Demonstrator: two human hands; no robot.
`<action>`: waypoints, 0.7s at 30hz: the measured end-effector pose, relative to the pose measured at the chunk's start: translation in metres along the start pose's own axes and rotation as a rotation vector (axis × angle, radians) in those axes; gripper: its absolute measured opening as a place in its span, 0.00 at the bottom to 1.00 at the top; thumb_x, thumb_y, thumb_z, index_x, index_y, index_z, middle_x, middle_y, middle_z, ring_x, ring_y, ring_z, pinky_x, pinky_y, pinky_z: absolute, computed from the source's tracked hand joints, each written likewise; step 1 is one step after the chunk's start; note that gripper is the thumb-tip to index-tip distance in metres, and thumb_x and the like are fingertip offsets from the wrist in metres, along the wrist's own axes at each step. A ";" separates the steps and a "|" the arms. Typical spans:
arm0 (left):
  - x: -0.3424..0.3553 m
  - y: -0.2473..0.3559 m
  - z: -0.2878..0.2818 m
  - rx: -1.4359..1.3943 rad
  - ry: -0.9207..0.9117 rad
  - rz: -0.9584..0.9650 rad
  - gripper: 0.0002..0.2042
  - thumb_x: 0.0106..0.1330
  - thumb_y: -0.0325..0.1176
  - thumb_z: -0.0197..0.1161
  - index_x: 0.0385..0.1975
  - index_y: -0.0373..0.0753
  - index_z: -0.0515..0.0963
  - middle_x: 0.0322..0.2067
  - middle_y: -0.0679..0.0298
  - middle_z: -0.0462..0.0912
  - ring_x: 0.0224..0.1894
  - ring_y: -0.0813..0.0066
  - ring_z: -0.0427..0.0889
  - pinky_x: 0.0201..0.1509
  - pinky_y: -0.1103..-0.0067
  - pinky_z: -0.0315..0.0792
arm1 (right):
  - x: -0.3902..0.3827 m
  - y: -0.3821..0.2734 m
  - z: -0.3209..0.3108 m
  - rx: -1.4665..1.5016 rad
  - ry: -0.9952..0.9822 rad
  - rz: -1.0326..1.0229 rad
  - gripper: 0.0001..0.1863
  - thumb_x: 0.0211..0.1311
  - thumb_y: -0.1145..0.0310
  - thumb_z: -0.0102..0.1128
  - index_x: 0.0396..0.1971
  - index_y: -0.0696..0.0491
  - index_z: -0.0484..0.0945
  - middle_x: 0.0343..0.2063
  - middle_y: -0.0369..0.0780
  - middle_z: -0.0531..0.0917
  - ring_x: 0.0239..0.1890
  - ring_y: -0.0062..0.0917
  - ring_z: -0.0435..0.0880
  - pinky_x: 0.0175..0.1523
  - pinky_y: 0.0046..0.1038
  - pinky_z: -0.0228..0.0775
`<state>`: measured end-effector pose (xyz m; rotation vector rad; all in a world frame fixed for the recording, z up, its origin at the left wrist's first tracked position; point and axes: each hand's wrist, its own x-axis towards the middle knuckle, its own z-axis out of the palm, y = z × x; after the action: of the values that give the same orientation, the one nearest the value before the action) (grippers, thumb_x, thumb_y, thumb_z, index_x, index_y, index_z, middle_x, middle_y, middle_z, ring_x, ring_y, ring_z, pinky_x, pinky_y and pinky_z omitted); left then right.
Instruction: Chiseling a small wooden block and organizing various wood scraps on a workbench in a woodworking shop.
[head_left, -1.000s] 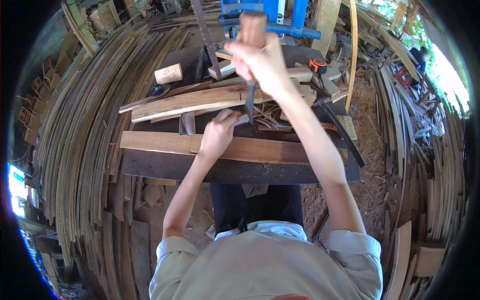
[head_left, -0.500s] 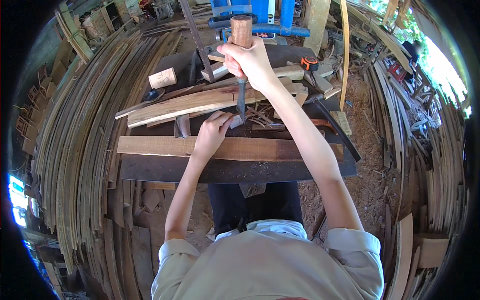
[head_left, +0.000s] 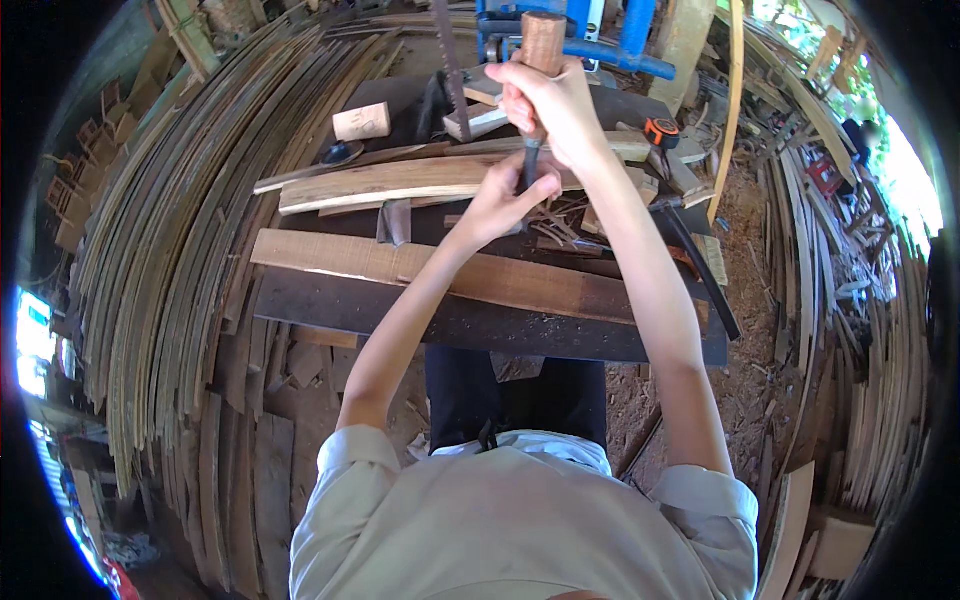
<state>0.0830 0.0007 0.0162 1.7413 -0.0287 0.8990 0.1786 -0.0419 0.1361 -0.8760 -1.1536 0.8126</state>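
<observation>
My right hand (head_left: 560, 108) is wrapped round the wooden handle of a chisel (head_left: 543, 42), which stands nearly upright, its dark blade pointing down. Lower on the tool, my left hand (head_left: 495, 208) has its fingers and thumb on either side of the blade and seems to grip it. The chisel's tip is hidden behind the left hand. Just beyond lies a long pale wooden board (head_left: 390, 183). A browner plank (head_left: 330, 258) runs across the near side of the dark tabletop (head_left: 335, 305), under my left forearm.
A short wood block (head_left: 362, 121), a saw blade (head_left: 449, 60) and an orange tape measure (head_left: 661, 132) are towards the back. A dark-handled hammer (head_left: 700, 265) lies right of my right forearm. Long wood strips (head_left: 190, 230) are stacked on the left.
My left hand has moved up and right, from pinching by the chisel's tip to around its blade. The view has shifted, and the chisel remains in my right hand.
</observation>
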 end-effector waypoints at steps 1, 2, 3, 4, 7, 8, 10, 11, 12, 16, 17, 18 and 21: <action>0.003 -0.004 0.002 -0.087 -0.015 -0.046 0.10 0.72 0.37 0.56 0.34 0.35 0.71 0.25 0.70 0.74 0.28 0.85 0.71 0.33 0.84 0.68 | 0.000 -0.002 -0.004 -0.052 -0.004 -0.002 0.17 0.56 0.67 0.67 0.14 0.51 0.69 0.11 0.31 0.71 0.10 0.12 0.66 0.15 0.17 0.53; 0.002 -0.006 0.002 -0.088 -0.013 -0.048 0.10 0.72 0.37 0.56 0.34 0.35 0.71 0.25 0.70 0.74 0.28 0.85 0.71 0.33 0.84 0.68 | 0.001 -0.004 -0.007 -0.060 -0.032 -0.004 0.17 0.57 0.66 0.68 0.14 0.54 0.73 0.10 0.32 0.72 0.10 0.13 0.68 0.15 0.18 0.57; 0.000 -0.008 0.003 -0.130 -0.004 -0.026 0.10 0.73 0.36 0.55 0.32 0.36 0.71 0.24 0.71 0.72 0.27 0.86 0.69 0.31 0.84 0.66 | 0.002 -0.002 -0.006 -0.062 -0.031 -0.002 0.17 0.57 0.66 0.68 0.14 0.54 0.73 0.10 0.32 0.72 0.10 0.13 0.68 0.15 0.18 0.57; 0.000 -0.011 0.008 -0.178 -0.004 -0.007 0.11 0.73 0.36 0.54 0.30 0.37 0.70 0.22 0.72 0.71 0.26 0.87 0.68 0.30 0.85 0.64 | 0.001 0.000 -0.004 -0.084 -0.047 0.003 0.18 0.57 0.62 0.68 0.14 0.53 0.72 0.11 0.32 0.72 0.11 0.13 0.69 0.17 0.18 0.57; -0.010 -0.016 0.011 -0.148 -0.031 -0.028 0.11 0.73 0.36 0.54 0.30 0.37 0.70 0.22 0.72 0.71 0.25 0.87 0.67 0.29 0.84 0.64 | -0.004 0.009 -0.002 -0.114 -0.078 -0.018 0.19 0.60 0.61 0.66 0.14 0.52 0.72 0.11 0.31 0.72 0.13 0.13 0.70 0.20 0.18 0.59; -0.012 -0.020 0.009 -0.103 -0.010 -0.057 0.11 0.73 0.35 0.53 0.30 0.37 0.70 0.22 0.73 0.70 0.25 0.87 0.67 0.30 0.85 0.64 | -0.003 0.017 -0.007 -0.113 -0.100 -0.040 0.19 0.61 0.62 0.65 0.14 0.52 0.71 0.11 0.31 0.72 0.13 0.13 0.70 0.20 0.18 0.59; -0.012 -0.024 0.000 -0.074 -0.013 -0.047 0.11 0.73 0.35 0.55 0.30 0.36 0.71 0.23 0.72 0.72 0.26 0.88 0.68 0.30 0.85 0.65 | -0.004 0.022 -0.011 -0.047 -0.123 -0.069 0.17 0.61 0.65 0.63 0.15 0.53 0.71 0.11 0.31 0.71 0.12 0.14 0.68 0.19 0.19 0.57; -0.012 -0.026 -0.003 -0.073 -0.026 -0.067 0.10 0.72 0.35 0.55 0.31 0.35 0.72 0.23 0.72 0.72 0.27 0.88 0.68 0.31 0.85 0.65 | -0.006 0.021 -0.012 -0.046 -0.115 -0.072 0.17 0.61 0.65 0.63 0.15 0.53 0.71 0.11 0.31 0.71 0.12 0.14 0.68 0.19 0.19 0.57; -0.011 -0.028 -0.004 -0.073 -0.033 -0.069 0.10 0.72 0.35 0.55 0.31 0.35 0.72 0.23 0.72 0.72 0.27 0.88 0.68 0.31 0.85 0.65 | -0.007 0.020 -0.014 0.017 -0.102 -0.055 0.17 0.61 0.66 0.63 0.15 0.53 0.71 0.11 0.32 0.70 0.12 0.14 0.68 0.19 0.19 0.57; -0.008 -0.011 -0.005 -0.001 -0.089 -0.039 0.10 0.72 0.35 0.56 0.39 0.33 0.76 0.30 0.68 0.77 0.35 0.82 0.74 0.42 0.83 0.70 | -0.014 0.005 -0.017 0.102 -0.081 -0.042 0.15 0.59 0.70 0.63 0.17 0.54 0.70 0.10 0.31 0.69 0.10 0.14 0.67 0.16 0.18 0.55; -0.009 -0.006 -0.007 0.044 -0.084 0.015 0.11 0.71 0.35 0.57 0.41 0.32 0.77 0.34 0.66 0.79 0.38 0.80 0.77 0.46 0.81 0.72 | -0.017 -0.002 -0.017 0.088 -0.081 -0.036 0.14 0.59 0.71 0.64 0.17 0.54 0.70 0.10 0.31 0.69 0.10 0.14 0.67 0.15 0.18 0.55; -0.011 -0.011 -0.020 0.042 -0.069 -0.128 0.12 0.70 0.35 0.58 0.44 0.32 0.77 0.39 0.63 0.81 0.45 0.77 0.78 0.52 0.80 0.71 | -0.019 -0.008 -0.018 0.092 -0.078 -0.077 0.13 0.58 0.71 0.65 0.19 0.54 0.70 0.11 0.31 0.70 0.10 0.12 0.66 0.14 0.17 0.54; -0.015 -0.002 -0.035 0.274 -0.153 -0.236 0.10 0.65 0.36 0.64 0.37 0.35 0.81 0.35 0.63 0.83 0.39 0.79 0.81 0.45 0.79 0.75 | -0.031 -0.024 -0.031 -0.050 -0.029 -0.131 0.10 0.57 0.72 0.65 0.23 0.56 0.72 0.12 0.31 0.70 0.09 0.12 0.64 0.13 0.15 0.53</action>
<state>0.0535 0.0242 0.0092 2.0163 0.2038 0.6164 0.2038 -0.0843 0.1395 -0.8228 -1.2476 0.6933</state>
